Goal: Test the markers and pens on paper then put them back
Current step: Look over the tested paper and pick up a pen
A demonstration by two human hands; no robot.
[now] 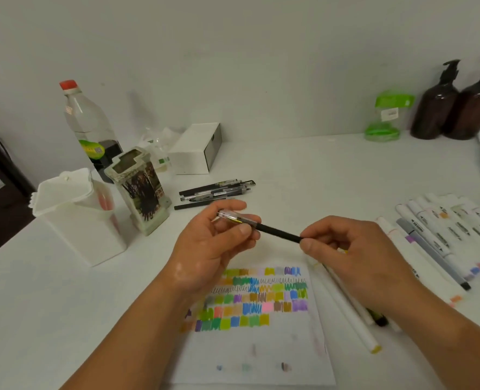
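Head view: black pen (pixel 275 230), clear-capped, pinched by left fingers (pixel 243 230) at cap, right fingers (pixel 307 244) at barrel.

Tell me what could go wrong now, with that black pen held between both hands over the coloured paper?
1. The left hand grips the clear cap and the right hand pinches the barrel of the pen; a jerky pull might fling ink onto the paper below.
2. The right forearm hangs over loose white markers beside the sheet; lowering it could set them rolling.
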